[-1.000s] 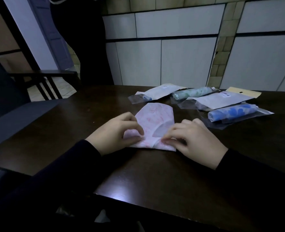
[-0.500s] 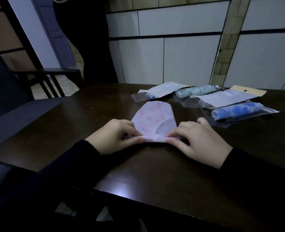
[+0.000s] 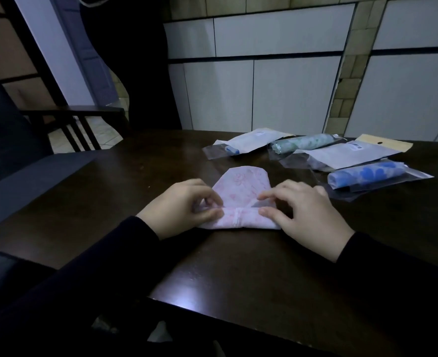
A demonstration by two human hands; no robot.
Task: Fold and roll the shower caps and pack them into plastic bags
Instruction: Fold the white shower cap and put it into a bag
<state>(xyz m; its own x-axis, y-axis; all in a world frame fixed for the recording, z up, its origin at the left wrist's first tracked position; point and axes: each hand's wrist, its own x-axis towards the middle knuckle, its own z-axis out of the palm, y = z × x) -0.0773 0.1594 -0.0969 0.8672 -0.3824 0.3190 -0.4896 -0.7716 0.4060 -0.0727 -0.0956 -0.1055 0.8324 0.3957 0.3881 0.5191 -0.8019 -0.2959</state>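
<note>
The pink shower cap (image 3: 241,199) lies flat on the dark table (image 3: 238,274) at the centre of the frame, its rounded end pointing toward the top and its near edge turned over into a narrow roll that runs left to right. My left hand (image 3: 179,210) sits at the left end of that roll, thumb and curled fingers pinching the rolled edge. My right hand (image 3: 305,215) is at the right end, thumb against the roll and forefinger tip on the cap just above it, pinching the fabric there; the other fingers are bent and slightly spread.

Toward the upper right of the frame, well apart from the cap, lie the packed ones. A blue rolled cap (image 3: 364,174) sits inside a clear plastic bag (image 3: 416,176) at the right. Above it a white-backed bag (image 3: 346,154) lies flat, with a yellowish header card (image 3: 385,143) at its far end. A green rolled cap (image 3: 305,142) lies just above and to its left, and another white-backed bag (image 3: 248,143) lies further left with a small blue end showing. A dark chair (image 3: 68,122) stands in the upper left.
</note>
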